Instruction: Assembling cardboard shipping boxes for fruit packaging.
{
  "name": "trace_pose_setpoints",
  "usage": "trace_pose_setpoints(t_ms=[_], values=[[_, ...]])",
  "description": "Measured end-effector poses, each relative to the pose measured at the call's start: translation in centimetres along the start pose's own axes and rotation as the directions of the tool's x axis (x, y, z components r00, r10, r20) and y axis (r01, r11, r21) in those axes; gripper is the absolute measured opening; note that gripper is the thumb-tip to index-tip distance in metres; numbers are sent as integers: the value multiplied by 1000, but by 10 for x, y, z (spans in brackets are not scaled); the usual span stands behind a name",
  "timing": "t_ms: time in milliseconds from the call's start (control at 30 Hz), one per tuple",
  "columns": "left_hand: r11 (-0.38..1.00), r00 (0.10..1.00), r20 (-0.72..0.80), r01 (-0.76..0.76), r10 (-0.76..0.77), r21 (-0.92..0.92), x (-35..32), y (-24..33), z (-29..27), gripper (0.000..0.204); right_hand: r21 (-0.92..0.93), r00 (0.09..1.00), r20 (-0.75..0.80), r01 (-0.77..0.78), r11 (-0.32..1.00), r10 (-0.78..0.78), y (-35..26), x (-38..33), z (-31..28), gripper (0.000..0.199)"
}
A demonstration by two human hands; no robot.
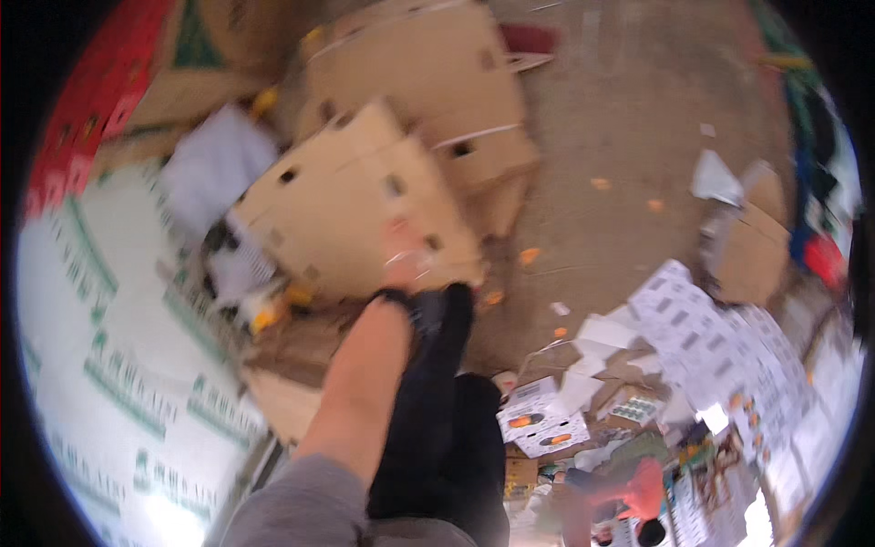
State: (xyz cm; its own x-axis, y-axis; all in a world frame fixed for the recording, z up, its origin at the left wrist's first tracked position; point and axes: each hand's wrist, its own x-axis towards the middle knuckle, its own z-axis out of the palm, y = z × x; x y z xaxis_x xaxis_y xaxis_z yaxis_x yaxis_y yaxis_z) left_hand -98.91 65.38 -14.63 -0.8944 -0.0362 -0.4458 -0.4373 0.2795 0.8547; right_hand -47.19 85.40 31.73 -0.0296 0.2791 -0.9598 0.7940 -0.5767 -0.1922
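My left hand (pixel 406 259) reaches forward over a brown cardboard sheet with punched holes (pixel 337 205), near its lower right edge. A dark band circles the wrist. Motion smears the fingers, so I cannot tell whether they grip the board or only touch it. Behind that sheet lies a larger brown cardboard piece (pixel 410 68), also with holes. My right hand is out of view.
White sheets with green print (pixel 128 365) cover the left side, beside red boxes (pixel 91 109). Orange scraps (pixel 529 256) dot the brown floor. White printed cardboard (pixel 711 333) lies at right. A person in red (pixel 638 492) is at lower right.
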Motion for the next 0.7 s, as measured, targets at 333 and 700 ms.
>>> trace_pose_setpoints(t_ms=[333,700], values=[[967,920,317,178,-230,185,-6,230,-41,23,-426,890,-204,294,856,-407,6,43,37,36],[975,909,351,211,-224,75,-119,355,-174,54,-558,626,55,665,496,-777,-151,-40,43,31]])
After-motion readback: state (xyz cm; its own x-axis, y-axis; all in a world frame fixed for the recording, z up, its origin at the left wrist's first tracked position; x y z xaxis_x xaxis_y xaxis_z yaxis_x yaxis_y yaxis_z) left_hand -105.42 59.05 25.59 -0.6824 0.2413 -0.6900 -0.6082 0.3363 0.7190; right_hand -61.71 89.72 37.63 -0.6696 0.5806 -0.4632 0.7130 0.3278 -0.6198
